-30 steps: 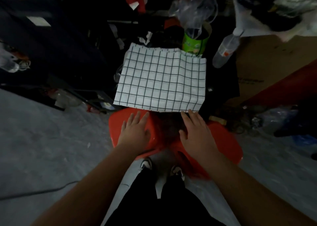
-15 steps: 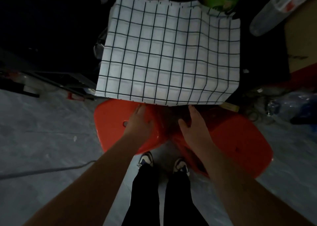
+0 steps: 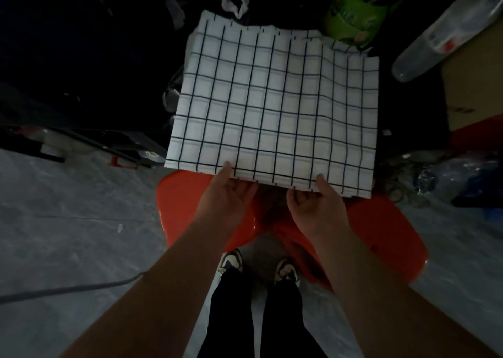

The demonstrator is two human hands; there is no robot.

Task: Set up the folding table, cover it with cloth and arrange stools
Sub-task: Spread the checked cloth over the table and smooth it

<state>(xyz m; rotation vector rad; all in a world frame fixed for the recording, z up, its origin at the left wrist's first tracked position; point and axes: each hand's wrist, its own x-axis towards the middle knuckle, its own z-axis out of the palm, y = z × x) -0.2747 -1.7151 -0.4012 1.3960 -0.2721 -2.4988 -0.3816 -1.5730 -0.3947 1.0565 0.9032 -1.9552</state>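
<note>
1. The folded checked cloth (image 3: 275, 107) lies on a dark surface above 2 orange stools (image 3: 381, 238); its near edge is now pinched by both hands.
2. The left hand (image 3: 227, 197) and right hand (image 3: 315, 205) each grip that edge, thumb on top, fingers beneath.
3. A second ago both palms rested flat on the stools; they have since moved up to the cloth.
4. Judged from this, lifting the cloth comes next; no table is visible.
5. A green tub (image 3: 351, 17) and plastic bottle (image 3: 446, 31) sit beyond the far edge.
</note>
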